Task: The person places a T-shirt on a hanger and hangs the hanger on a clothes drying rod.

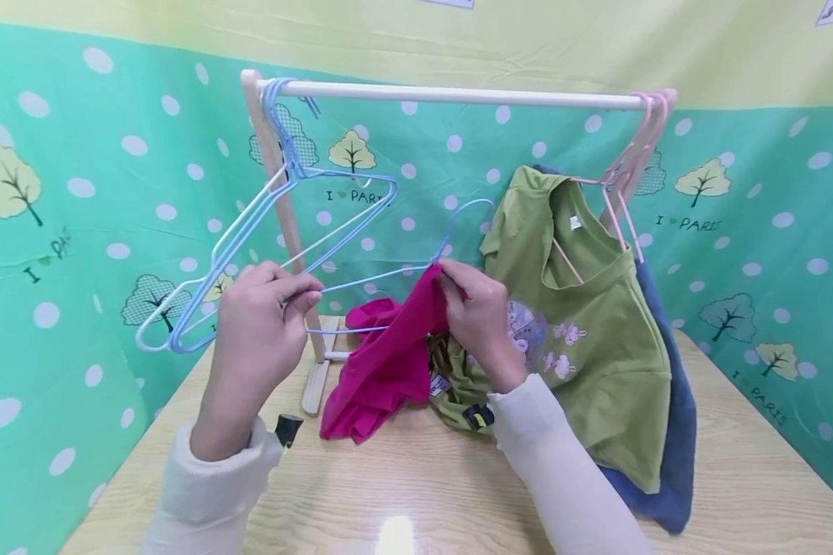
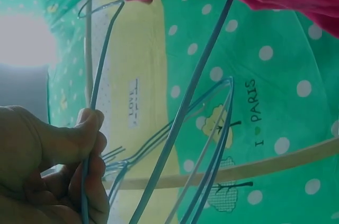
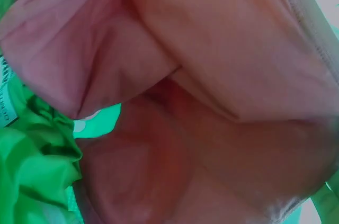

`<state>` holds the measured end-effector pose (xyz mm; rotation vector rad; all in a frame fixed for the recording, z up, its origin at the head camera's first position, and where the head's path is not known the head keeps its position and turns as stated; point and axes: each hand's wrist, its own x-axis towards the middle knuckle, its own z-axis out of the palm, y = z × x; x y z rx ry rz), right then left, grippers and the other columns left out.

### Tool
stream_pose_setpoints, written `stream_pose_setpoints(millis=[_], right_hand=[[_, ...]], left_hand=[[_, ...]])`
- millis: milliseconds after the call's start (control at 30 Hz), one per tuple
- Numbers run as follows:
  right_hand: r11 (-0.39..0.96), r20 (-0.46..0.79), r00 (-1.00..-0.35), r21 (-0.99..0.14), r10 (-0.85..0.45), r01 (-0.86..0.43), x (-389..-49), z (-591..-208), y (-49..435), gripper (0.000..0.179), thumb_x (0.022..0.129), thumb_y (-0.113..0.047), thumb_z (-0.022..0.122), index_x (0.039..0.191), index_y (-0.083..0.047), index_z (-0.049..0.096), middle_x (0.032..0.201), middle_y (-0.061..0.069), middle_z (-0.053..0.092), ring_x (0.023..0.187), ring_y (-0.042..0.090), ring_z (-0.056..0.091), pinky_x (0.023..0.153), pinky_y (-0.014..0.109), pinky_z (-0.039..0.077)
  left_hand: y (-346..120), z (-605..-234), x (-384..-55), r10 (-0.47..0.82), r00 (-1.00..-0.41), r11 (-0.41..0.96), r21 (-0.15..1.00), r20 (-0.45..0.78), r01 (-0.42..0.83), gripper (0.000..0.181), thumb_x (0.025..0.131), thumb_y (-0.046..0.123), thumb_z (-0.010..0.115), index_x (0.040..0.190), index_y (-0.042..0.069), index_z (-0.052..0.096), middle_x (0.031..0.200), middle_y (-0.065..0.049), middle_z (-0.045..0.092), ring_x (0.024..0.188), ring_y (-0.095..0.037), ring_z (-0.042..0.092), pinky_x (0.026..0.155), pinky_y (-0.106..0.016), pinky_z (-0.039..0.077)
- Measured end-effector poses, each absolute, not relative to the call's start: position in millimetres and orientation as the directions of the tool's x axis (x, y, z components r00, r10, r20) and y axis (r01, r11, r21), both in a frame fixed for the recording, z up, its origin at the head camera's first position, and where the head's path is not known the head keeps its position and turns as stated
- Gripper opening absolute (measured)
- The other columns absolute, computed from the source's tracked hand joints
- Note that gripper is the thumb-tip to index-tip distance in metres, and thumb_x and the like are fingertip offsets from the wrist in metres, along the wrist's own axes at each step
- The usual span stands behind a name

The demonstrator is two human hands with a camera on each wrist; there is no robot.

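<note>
My left hand [image 1: 264, 324] pinches one arm of a thin blue hanger [image 1: 368, 280], whose hook points up and to the right. In the left wrist view the thumb presses the hanger wire [image 2: 98, 86] against curled fingers. My right hand [image 1: 473, 308] pinches the edge of a magenta garment [image 1: 382, 378] near the hanger's neck. The cloth covers the hanger's right side and drapes down to the table. In the right wrist view the garment [image 3: 222, 33] fills most of the picture in folds, hiding the right fingers.
A rack with a white rail [image 1: 458, 95] stands behind. Several blue and white hangers [image 1: 229, 254] hang at its left end. At its right end, pink hangers [image 1: 655, 139] carry a green shirt [image 1: 611, 331] and a blue garment [image 1: 673, 432]. A crumpled olive garment [image 1: 458, 401] lies on the table [image 1: 361, 493].
</note>
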<state>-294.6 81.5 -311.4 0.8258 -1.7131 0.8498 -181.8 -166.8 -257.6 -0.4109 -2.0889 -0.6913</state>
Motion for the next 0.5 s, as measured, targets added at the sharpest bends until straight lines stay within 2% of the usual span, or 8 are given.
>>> stream_pose_setpoints(millis=[133,300,500], right_hand=[[0.540,0.956,-0.259,-0.146,-0.138,-0.829,-294.1,-317.3,88.2,0.016,0.096,-0.001,0.069,0.108,0.001,0.078,0.105,0.016,0.077,0.097,0.029,0.075,0.086,0.040,0.060],[0.519,0.943,-0.308,-0.200,-0.129,-0.831,-294.6,-326.1,95.7,0.016,0.095,0.000,0.069,0.108,0.001,0.078,0.105,0.016,0.077,0.095,0.029,0.076,0.083,0.039,0.061],[0.510,0.926,-0.358,-0.251,-0.121,-0.822,-294.4,-331.5,102.2,0.017,0.094,-0.001,0.072,0.109,0.001,0.078,0.105,0.016,0.077,0.095,0.029,0.076,0.082,0.039,0.061]], left_hand=[[-164.8,-258.2,-183.4,0.060,-0.549,0.786,0.299,0.833,0.541,0.004,0.085,-0.005,0.079,0.089,-0.003,0.079,0.078,-0.013,0.064,0.074,-0.031,0.053,0.065,-0.038,0.042],[-161.3,-260.8,-185.7,0.102,-0.543,0.773,0.277,0.834,0.571,0.007,0.083,-0.004,0.082,0.089,-0.003,0.079,0.078,-0.012,0.066,0.075,-0.030,0.056,0.065,-0.038,0.046],[-158.2,-262.1,-189.0,0.144,-0.556,0.759,0.269,0.819,0.593,0.009,0.081,-0.006,0.082,0.089,-0.003,0.079,0.079,-0.011,0.066,0.075,-0.030,0.056,0.067,-0.038,0.044]])
